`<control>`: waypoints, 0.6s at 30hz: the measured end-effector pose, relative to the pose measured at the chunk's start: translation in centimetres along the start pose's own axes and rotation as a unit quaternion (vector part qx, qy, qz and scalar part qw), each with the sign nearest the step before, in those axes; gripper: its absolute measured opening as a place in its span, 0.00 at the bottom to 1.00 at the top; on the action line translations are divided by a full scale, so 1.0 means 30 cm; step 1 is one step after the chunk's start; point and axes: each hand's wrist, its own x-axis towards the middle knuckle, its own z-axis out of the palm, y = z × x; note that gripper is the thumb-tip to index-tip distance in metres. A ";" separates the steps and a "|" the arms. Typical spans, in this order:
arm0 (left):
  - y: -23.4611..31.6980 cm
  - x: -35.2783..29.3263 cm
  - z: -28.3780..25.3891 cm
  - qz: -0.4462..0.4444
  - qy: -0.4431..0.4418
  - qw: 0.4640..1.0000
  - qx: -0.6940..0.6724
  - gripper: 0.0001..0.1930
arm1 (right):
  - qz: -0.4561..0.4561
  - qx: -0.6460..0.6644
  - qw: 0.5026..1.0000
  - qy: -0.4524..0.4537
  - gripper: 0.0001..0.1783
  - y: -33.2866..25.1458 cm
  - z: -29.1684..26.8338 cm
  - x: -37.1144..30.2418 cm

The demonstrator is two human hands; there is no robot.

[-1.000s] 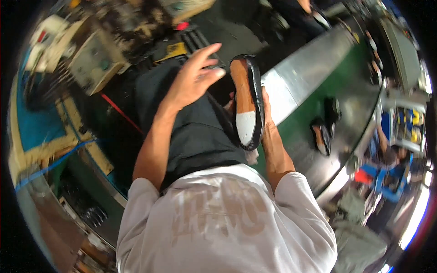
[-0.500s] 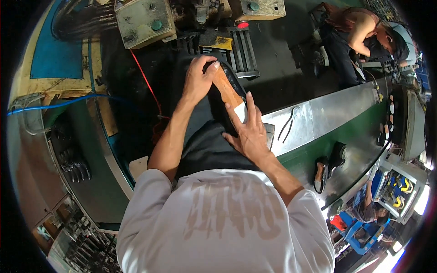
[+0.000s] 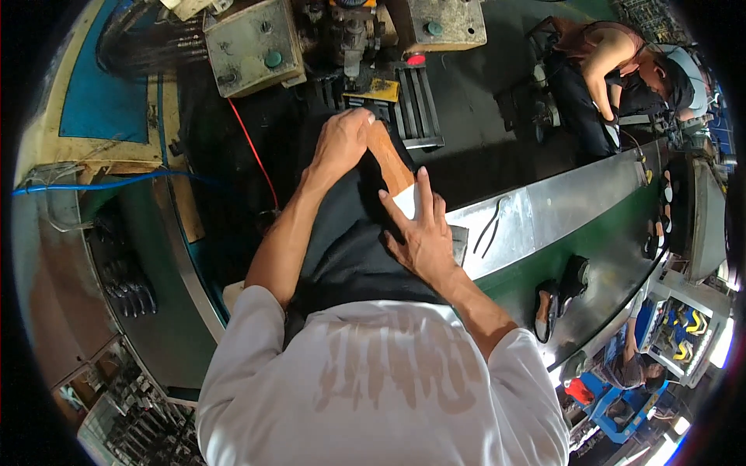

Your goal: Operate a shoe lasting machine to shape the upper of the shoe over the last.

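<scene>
A dark shoe lies over my lap with its underside up, showing a long tan-brown sole board [image 3: 391,161] and a white patch [image 3: 406,202] at the near end. My left hand [image 3: 342,147] is closed around the far end, thumb against the board's edge. At the near end my right hand [image 3: 426,239] holds the shoe, its fingers on both sides of the white patch. The shoe's dark sides are mostly lost against my black apron [image 3: 342,248].
Ahead stands a machine with two control boxes [image 3: 255,50] and a slotted metal rack [image 3: 420,109]. To the right, dark-handled pliers [image 3: 488,231] lie on a metal ledge [image 3: 536,206]. Beyond it, a green belt [image 3: 509,283] carries dark shoes [image 3: 546,307]. A co-worker [image 3: 610,70] sits at upper right.
The shoe's underside has turned slightly in my hands, and less of its dark side shows now. Both hands keep their hold. The whole view has shifted a little.
</scene>
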 end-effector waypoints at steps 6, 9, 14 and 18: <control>-0.019 0.024 0.031 -0.106 -0.046 0.993 -0.025 0.09 | 0.002 0.047 0.999 -0.007 0.41 0.036 -0.008 0.020; -0.021 0.043 0.028 -0.127 -0.058 0.990 -0.031 0.11 | -0.001 0.065 0.998 -0.024 0.41 0.069 -0.020 0.038; -0.103 0.052 0.063 -0.119 -0.052 0.988 -0.080 0.13 | -0.015 0.071 0.997 -0.020 0.40 0.099 -0.046 0.071; -0.139 0.072 0.069 -0.158 -0.098 0.978 -0.097 0.14 | -0.017 0.073 0.996 -0.039 0.41 0.118 -0.069 0.091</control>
